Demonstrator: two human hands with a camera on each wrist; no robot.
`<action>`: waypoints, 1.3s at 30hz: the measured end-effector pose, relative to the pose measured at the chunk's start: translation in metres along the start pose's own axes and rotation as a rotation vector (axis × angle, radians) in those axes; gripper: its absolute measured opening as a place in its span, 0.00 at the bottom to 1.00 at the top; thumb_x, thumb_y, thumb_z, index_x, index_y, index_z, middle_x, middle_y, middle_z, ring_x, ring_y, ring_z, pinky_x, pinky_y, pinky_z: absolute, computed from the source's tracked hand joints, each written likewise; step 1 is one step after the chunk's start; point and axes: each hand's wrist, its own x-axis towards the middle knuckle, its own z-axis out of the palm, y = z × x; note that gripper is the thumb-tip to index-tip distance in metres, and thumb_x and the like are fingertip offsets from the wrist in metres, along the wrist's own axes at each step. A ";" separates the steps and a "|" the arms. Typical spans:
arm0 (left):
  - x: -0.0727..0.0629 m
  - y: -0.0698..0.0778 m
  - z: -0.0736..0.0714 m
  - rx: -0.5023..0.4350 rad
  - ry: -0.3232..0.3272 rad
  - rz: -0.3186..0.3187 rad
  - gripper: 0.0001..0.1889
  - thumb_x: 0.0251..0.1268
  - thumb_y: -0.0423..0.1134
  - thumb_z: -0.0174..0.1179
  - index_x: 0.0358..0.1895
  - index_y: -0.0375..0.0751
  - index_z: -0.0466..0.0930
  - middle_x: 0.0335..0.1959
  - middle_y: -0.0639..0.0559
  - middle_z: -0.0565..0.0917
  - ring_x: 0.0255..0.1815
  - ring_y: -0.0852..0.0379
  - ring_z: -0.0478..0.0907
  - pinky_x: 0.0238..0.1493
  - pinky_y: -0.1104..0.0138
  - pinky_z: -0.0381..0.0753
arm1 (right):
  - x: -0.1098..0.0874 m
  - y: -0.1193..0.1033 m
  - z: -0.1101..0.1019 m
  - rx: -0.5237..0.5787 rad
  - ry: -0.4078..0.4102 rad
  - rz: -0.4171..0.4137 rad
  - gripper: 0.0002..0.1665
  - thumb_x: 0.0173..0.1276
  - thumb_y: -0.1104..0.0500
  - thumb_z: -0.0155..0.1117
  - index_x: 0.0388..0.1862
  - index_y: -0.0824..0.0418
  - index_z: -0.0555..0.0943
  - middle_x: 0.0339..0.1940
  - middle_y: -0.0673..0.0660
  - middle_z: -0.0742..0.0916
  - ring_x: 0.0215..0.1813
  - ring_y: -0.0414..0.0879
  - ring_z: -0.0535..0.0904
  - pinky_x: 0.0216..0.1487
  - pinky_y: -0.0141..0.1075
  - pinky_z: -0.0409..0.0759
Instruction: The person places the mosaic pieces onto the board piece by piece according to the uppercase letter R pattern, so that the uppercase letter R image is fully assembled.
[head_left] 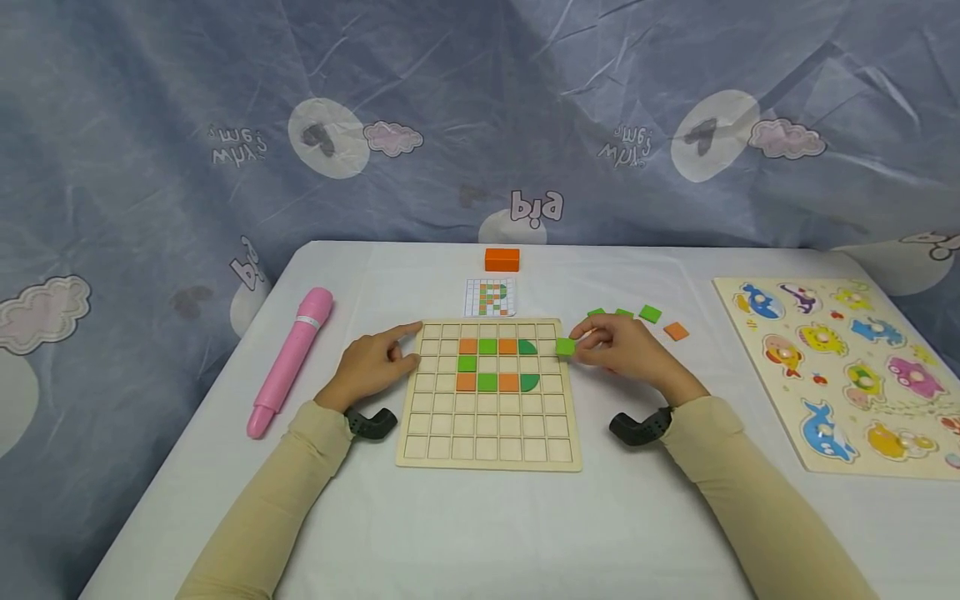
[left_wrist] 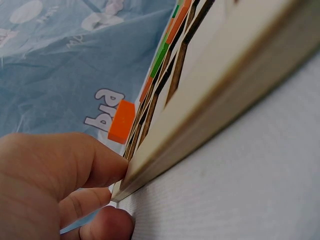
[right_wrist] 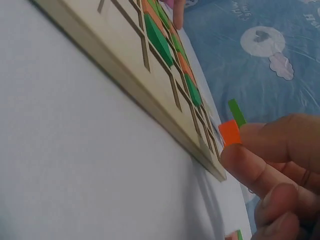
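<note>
A wooden grid board [head_left: 487,450] lies in front of me. Orange and light green square tiles and two dark green rounded tiles [head_left: 529,382] sit in its upper cells. My left hand [head_left: 369,367] touches the board's left edge near the far corner, index finger and thumb extended. Between thumb and fingertip, my right hand [head_left: 618,346] pinches a light green square tile [head_left: 565,347] over the board's right edge. An orange patch also shows by these fingertips in the right wrist view; whether it is held I cannot tell. Loose green tiles [head_left: 650,313] and an orange tile [head_left: 676,331] lie beyond that hand.
A pattern card [head_left: 491,297] lies behind the board, with an orange block [head_left: 502,260] farther back. To the left is a pink, pen-shaped object [head_left: 291,362]. An animal puzzle board [head_left: 817,417] lies at the right, and a printed blue cloth hangs behind the table.
</note>
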 end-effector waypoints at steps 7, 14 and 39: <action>0.000 0.000 0.000 -0.002 0.008 0.013 0.31 0.70 0.43 0.66 0.76 0.43 0.79 0.24 0.57 0.79 0.25 0.59 0.73 0.31 0.62 0.67 | 0.007 -0.006 0.011 -0.009 -0.040 -0.047 0.16 0.67 0.66 0.75 0.53 0.68 0.86 0.39 0.57 0.91 0.28 0.45 0.77 0.30 0.35 0.75; -0.001 0.000 0.000 -0.009 0.001 0.010 0.31 0.71 0.44 0.66 0.77 0.44 0.78 0.24 0.57 0.79 0.24 0.58 0.72 0.30 0.62 0.67 | 0.011 -0.012 0.018 -0.025 -0.074 -0.082 0.14 0.67 0.66 0.76 0.50 0.68 0.86 0.36 0.54 0.90 0.28 0.45 0.75 0.29 0.35 0.73; 0.000 -0.001 0.000 -0.004 0.006 0.022 0.31 0.70 0.44 0.66 0.76 0.44 0.79 0.24 0.57 0.79 0.24 0.59 0.72 0.31 0.62 0.67 | 0.022 -0.022 0.033 -0.124 -0.131 -0.154 0.10 0.65 0.65 0.77 0.44 0.66 0.86 0.30 0.50 0.83 0.31 0.43 0.72 0.34 0.35 0.70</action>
